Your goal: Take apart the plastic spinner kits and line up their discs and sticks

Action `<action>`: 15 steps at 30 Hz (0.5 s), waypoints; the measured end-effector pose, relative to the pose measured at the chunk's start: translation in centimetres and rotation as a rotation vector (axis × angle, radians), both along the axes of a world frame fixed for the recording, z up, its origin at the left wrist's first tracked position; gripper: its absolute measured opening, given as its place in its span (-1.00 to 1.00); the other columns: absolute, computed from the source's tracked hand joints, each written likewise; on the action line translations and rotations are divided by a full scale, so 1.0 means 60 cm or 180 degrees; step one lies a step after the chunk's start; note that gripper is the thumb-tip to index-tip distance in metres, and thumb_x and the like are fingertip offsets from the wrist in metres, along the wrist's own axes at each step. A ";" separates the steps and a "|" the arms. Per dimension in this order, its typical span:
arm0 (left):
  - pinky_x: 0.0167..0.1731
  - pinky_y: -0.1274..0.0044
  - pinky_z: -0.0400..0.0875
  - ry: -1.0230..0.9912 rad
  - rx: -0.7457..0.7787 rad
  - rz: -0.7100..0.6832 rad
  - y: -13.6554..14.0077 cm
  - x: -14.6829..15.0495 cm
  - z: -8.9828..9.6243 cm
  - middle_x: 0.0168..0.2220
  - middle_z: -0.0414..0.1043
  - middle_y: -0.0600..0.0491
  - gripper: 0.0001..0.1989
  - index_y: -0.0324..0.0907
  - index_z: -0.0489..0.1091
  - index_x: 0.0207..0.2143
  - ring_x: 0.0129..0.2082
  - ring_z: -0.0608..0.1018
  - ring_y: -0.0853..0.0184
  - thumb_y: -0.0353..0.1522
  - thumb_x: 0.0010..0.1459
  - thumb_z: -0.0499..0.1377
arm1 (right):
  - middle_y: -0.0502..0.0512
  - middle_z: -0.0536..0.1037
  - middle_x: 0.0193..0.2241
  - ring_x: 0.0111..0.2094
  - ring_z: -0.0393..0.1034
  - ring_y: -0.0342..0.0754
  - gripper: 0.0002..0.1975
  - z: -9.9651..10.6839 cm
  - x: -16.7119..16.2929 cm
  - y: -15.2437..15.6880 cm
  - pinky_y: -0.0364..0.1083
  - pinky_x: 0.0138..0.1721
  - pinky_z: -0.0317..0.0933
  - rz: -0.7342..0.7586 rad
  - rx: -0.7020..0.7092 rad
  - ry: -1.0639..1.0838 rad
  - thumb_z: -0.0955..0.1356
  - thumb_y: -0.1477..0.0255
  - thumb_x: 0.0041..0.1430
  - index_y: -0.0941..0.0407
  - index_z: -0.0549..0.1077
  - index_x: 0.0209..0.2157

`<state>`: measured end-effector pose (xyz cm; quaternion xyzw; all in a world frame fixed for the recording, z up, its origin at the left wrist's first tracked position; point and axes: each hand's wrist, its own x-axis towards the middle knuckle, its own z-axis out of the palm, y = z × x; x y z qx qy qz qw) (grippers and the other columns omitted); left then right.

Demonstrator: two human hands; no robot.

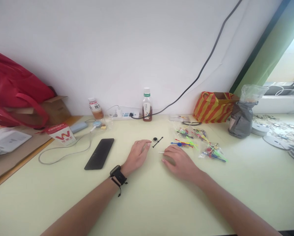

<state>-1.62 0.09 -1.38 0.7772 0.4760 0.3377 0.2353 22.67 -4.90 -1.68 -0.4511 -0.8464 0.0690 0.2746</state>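
My left hand (pixel 138 155) rests on the table with its fingers loosely stretched and nothing visible in them. Just past its fingertips lie a small round black piece (pixel 155 139) and a black clock hand (pixel 158 142) with pointed ends. To the right, my right hand (pixel 180 162) is curled low over the table. A thin white stick (pixel 161 152) sticks out to the left from its fingertips; the rest is hidden. Beyond that hand are loose blue, red and yellow clock hands (pixel 183 143) and a clear bag of coloured clock hands (pixel 212 151).
A black phone (pixel 99 154) lies left of my hands. Tea bottles (pixel 147 106) and a power strip (pixel 129 113) stand by the wall. At the right are a striped bag (pixel 211 108), a grey bag (pixel 242 119) and white discs (pixel 260 128). A small box (pixel 62 135) sits left.
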 end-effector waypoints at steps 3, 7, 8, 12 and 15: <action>0.30 0.24 0.20 0.0190 0.0090 -0.0185 0.001 0.000 -0.002 0.19 0.49 0.05 -0.61 -0.01 0.50 0.11 0.26 0.37 0.13 -0.14 0.47 -0.03 | 0.22 0.61 -0.16 0.03 0.40 0.22 -0.87 -0.009 0.021 0.014 0.22 0.05 0.33 -0.0668 0.0229 -0.0171 0.38 0.43 0.31 0.11 0.55 -0.34; 0.30 0.12 0.19 0.0567 0.0203 -0.0392 -0.001 0.002 -0.005 0.29 0.41 0.07 -0.62 0.00 0.47 0.18 0.30 0.32 0.07 -0.16 0.44 0.04 | 0.26 0.57 -0.09 0.07 0.36 0.26 -0.92 -0.014 0.033 0.024 0.24 0.04 0.33 -0.1117 0.0502 -0.0066 0.38 0.44 0.28 0.11 0.54 -0.29; 0.29 0.11 0.21 0.0639 0.0274 -0.0430 -0.002 0.002 -0.005 0.27 0.43 0.06 -0.64 -0.01 0.49 0.16 0.29 0.33 0.05 -0.18 0.43 0.07 | 0.25 0.57 -0.09 0.07 0.36 0.25 -0.94 -0.015 0.032 0.023 0.23 0.05 0.33 -0.1065 0.0536 0.0050 0.39 0.44 0.28 0.10 0.54 -0.27; 0.17 0.15 0.35 0.0651 0.0461 -0.0556 -0.005 0.005 -0.004 0.06 0.60 0.04 -0.77 -0.02 0.59 -0.04 0.16 0.46 0.07 -0.27 0.35 0.17 | 0.17 0.55 -0.14 0.02 0.39 0.16 -0.98 -0.012 0.014 0.014 0.17 0.08 0.33 -0.0603 0.0411 0.0517 0.40 0.43 0.28 0.06 0.51 -0.26; 0.05 0.26 0.45 0.0459 0.0428 -0.0567 -0.008 0.007 -0.002 -0.10 0.64 0.05 -0.85 -0.03 0.59 -0.14 0.02 0.52 0.14 -0.31 0.31 0.22 | 0.14 0.54 -0.18 -0.05 0.40 0.12 -0.94 -0.009 0.002 0.005 0.15 0.04 0.34 -0.0267 0.0136 0.0639 0.39 0.46 0.28 0.05 0.52 -0.20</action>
